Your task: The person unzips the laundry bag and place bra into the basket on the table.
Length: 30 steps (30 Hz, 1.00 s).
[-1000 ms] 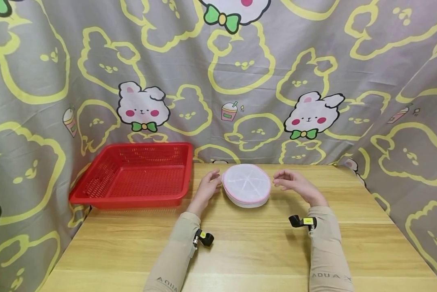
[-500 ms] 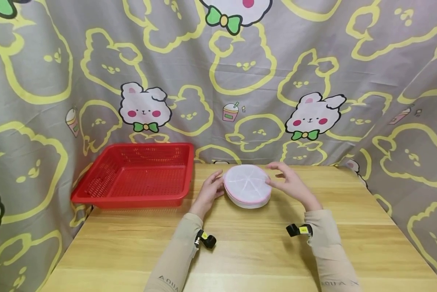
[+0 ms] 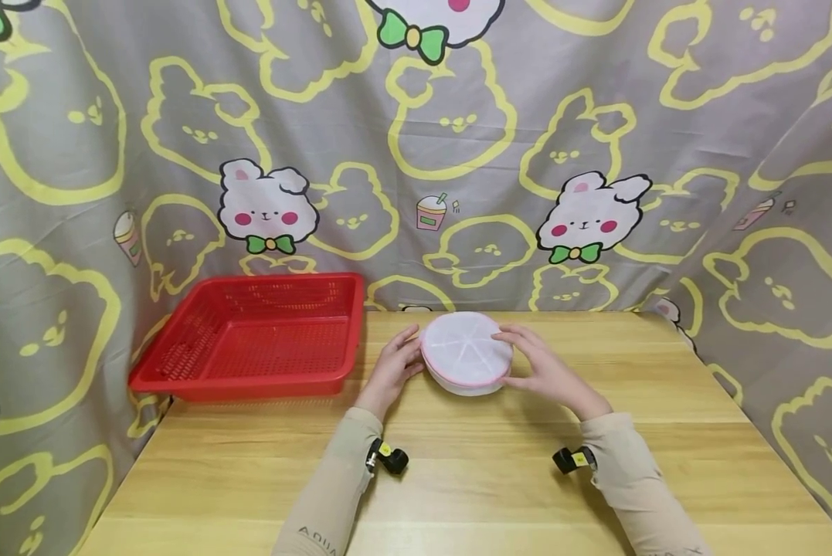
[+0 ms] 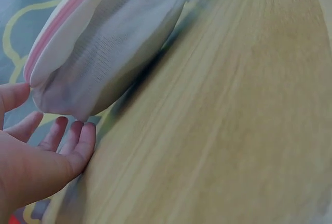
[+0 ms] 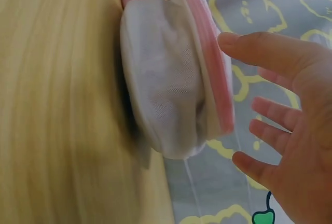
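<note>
A round white mesh laundry bag (image 3: 466,349) with a pink zip round its edge rests on the wooden table, its top marked with lines like a citrus slice. My left hand (image 3: 390,372) is at the bag's left side with relaxed fingers; in the left wrist view its fingertips (image 4: 78,128) meet the mesh wall (image 4: 111,47). On the other side is my right hand (image 3: 546,375), fingers spread over the right edge. In the right wrist view the right thumb (image 5: 259,45) reaches the pink zip (image 5: 213,53), while the other fingers stand apart from the bag.
A red plastic basket (image 3: 349,371) with perforated walls stands to the left on the wooden table (image 3: 457,479). Behind the table hangs a grey curtain (image 3: 360,100) with cartoon prints, and it also runs along both sides.
My right hand has come leftward from beside the bag onto its right edge, fingers spread. My left hand has stayed at the left side. The bag and basket look unmoved.
</note>
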Each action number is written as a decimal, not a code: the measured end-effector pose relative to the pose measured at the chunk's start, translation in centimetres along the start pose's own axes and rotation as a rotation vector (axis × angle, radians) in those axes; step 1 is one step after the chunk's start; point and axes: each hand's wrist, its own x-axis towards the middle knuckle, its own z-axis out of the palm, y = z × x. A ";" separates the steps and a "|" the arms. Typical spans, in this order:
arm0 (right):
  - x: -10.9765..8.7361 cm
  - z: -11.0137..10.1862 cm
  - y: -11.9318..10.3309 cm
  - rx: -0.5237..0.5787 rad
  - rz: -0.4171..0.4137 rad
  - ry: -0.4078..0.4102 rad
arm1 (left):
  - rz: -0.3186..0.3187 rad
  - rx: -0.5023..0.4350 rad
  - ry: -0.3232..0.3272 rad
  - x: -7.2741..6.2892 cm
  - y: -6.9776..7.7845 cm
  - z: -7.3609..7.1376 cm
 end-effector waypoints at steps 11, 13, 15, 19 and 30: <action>-0.4 1.3 -0.3 0.006 0.071 -0.055 | 0.004 0.007 -0.014 0.0 -0.2 0.3; -0.4 1.3 -0.4 0.008 0.081 -0.056 | 0.005 0.008 -0.015 -0.1 -0.2 0.4; -0.4 1.3 -0.5 0.013 0.090 -0.059 | 0.007 0.011 -0.017 -0.1 -0.2 0.3; -0.3 1.2 -0.7 0.021 0.103 -0.065 | 0.008 0.018 -0.018 -0.1 -0.2 0.3; -0.2 1.4 -0.7 -0.053 0.068 -0.038 | 0.011 0.035 -0.026 -0.1 -0.1 0.1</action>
